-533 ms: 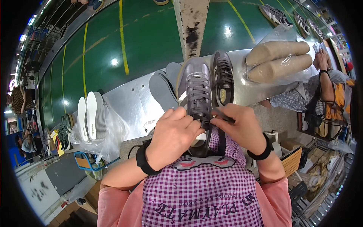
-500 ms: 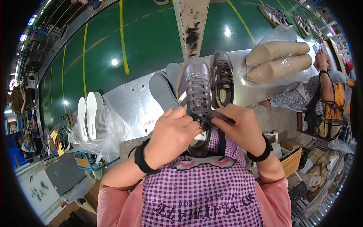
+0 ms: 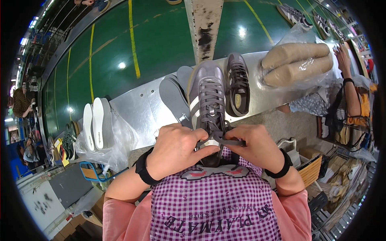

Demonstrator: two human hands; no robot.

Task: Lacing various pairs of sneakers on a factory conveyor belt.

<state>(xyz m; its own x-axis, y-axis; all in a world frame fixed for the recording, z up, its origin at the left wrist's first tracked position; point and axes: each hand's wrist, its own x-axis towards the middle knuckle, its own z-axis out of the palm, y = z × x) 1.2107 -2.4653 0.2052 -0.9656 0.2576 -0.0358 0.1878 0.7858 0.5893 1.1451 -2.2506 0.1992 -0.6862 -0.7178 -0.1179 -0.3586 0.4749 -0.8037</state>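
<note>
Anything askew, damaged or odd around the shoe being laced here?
Nothing stands out. Both hands, left hand and right hand, pinch the laces of the grey shoe; its partner shoe lies flat on the metal table.

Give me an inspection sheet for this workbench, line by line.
Surface: metal bench, scuffed.
Job's things: grey sneaker held toe away; grey lace pulled between both hands.
Clutter: second sneaker; bagged shoe lasts; bagged white insoles.
Grippers: left hand and right hand both pinch the lace.
Cables: nothing seen.
Surroundings: green floor with yellow lines; another person at right.
</note>
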